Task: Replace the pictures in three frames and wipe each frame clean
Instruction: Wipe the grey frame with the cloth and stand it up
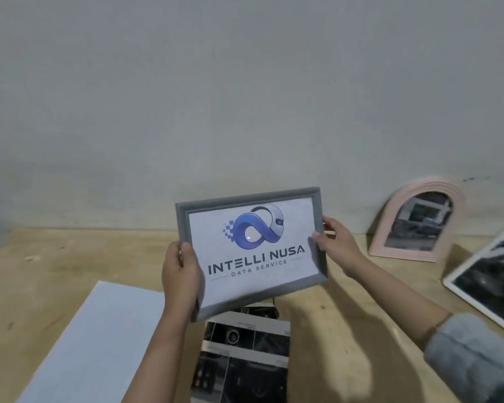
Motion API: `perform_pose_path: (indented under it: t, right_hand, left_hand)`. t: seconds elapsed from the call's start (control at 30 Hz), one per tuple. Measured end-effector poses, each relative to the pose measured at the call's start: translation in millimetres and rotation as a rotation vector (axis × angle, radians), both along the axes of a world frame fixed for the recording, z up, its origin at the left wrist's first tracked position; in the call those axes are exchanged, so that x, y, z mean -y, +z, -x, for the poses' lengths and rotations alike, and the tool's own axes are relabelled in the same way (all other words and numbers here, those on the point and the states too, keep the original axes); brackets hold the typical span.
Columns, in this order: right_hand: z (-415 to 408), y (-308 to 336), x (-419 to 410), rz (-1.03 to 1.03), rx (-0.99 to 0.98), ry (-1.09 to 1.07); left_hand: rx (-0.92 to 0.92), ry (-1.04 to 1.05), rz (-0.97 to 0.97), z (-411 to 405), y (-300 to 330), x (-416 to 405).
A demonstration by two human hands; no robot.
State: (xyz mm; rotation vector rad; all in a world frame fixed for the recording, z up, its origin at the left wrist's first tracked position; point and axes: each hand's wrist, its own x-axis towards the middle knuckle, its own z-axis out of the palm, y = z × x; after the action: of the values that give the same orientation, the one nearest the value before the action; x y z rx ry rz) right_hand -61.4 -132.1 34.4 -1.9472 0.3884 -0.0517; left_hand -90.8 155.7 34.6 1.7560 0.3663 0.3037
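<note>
I hold a grey rectangular picture frame up in front of me, above the wooden table. It shows a white picture with a blue logo and the words "INTELLI NUSA DATA SERVICE". My left hand grips its lower left edge, thumb on the front. My right hand grips its right edge, thumb on the frame's front. A pink arched frame with a dark photo leans against the wall at the right. A white frame with a dark photo lies flat at the far right.
A blank white sheet lies on the table at the lower left. Dark printed photos lie in a pile below the held frame. A bare grey wall closes off the back of the table.
</note>
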Motion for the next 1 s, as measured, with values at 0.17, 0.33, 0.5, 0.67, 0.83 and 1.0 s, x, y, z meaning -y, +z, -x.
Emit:
perform_pose_path:
  t: [0.17,0.33,0.5,0.67,0.83,1.0]
  right_hand:
    - [12,14,62,0.027,0.094,-0.129]
    - [7,12,103,0.069,0.089,-0.159]
    - [-3,4,123,0.097,0.035,-0.172]
    - [-28,-27,141,0.065,-0.028,-0.130]
    - [-58,-69,162,0.071,-0.089,-0.087]
    - [-64,-81,161,0.104,-0.128,-0.097]
  left_hand:
    - [-0.077,-0.140,-0.184,-41,-8,64]
    - [-0.123,-0.181,-0.282,-77,-6,115]
    - [-0.215,-0.218,-0.277,-112,-17,139]
    - [-0.295,-0.245,-0.183,-133,-33,147]
    - [-0.396,-0.272,-0.053,-143,-44,153]
    - [-0.391,-0.303,-0.020,-143,-51,162]
